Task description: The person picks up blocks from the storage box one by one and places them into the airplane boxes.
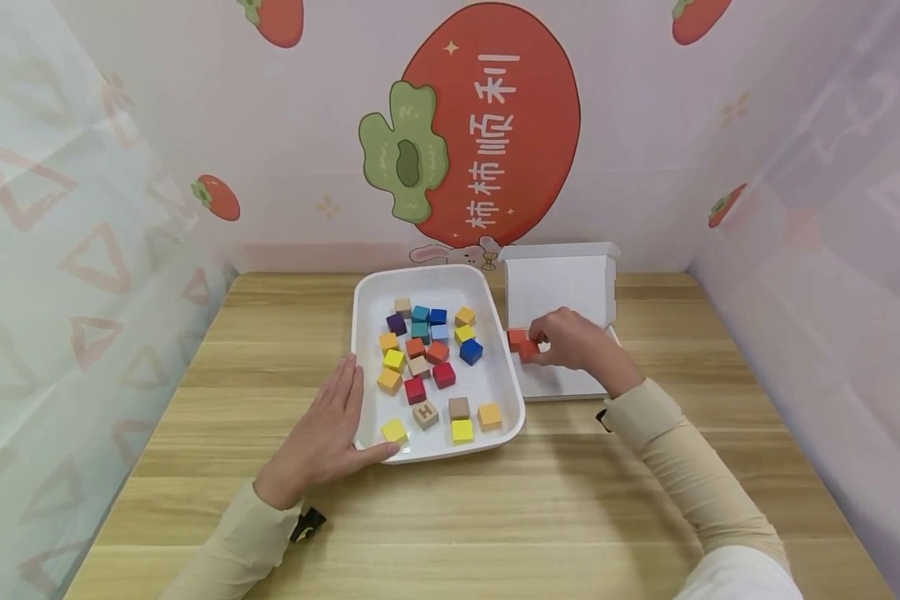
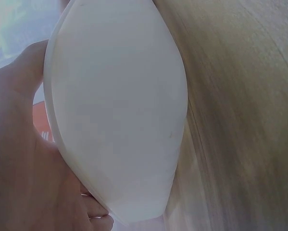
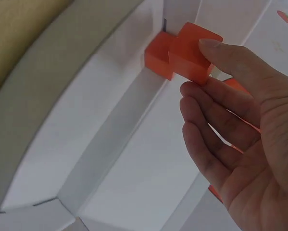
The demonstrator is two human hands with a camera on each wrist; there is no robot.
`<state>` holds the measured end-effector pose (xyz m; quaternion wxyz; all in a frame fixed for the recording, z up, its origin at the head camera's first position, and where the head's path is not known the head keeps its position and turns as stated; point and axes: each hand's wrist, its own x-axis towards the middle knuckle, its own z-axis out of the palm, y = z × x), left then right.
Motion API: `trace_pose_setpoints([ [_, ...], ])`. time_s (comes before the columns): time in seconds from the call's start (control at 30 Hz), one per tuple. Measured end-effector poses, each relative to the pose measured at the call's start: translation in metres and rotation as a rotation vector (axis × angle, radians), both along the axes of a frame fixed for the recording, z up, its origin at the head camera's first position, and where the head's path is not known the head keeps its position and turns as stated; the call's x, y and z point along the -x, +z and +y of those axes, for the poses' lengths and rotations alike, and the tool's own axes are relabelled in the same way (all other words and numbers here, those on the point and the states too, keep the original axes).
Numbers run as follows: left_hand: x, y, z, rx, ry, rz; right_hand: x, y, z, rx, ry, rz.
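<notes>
My right hand (image 1: 573,340) pinches an orange-red cube (image 3: 195,52) between thumb and fingers over the open white cardboard box (image 1: 558,383). Behind it, another orange-red cube (image 3: 159,57) sits in the box's corner; the two overlap in the right wrist view, so I cannot tell whether they touch. My left hand (image 1: 326,437) rests at the near left corner of a white tray (image 1: 505,375), fingers straight along its left side and thumb on the front rim. The left wrist view shows this hand beside the tray's outer wall (image 2: 119,106).
Several coloured cubes lie loose in the tray, among them a wooden one marked H (image 1: 425,414) and a dark blue one (image 1: 471,352). The box's raised lid (image 1: 558,287) leans at the back. Both containers stand on a wooden table (image 1: 487,533) near the printed backdrop (image 1: 300,142).
</notes>
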<state>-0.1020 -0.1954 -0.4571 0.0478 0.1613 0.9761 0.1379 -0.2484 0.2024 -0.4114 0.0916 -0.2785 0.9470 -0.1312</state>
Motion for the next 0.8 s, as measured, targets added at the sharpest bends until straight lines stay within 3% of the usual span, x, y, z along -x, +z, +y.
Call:
trace_pose_setpoints([
  [0.27,0.000,-0.001,0.001,0.004,0.002,0.001,0.001,-0.025,-0.004,0.049,-0.063,0.057],
  [0.47,0.000,0.001,0.001,-0.003,-0.004,0.003,-0.003,-0.039,-0.005,0.157,-0.138,0.065],
  [0.63,0.000,0.001,0.000,-0.009,-0.014,0.005,-0.007,-0.049,-0.004,0.249,-0.166,0.088],
  [0.8,0.000,0.001,0.001,-0.002,-0.013,0.005,-0.010,-0.052,-0.004,0.273,-0.186,0.079],
])
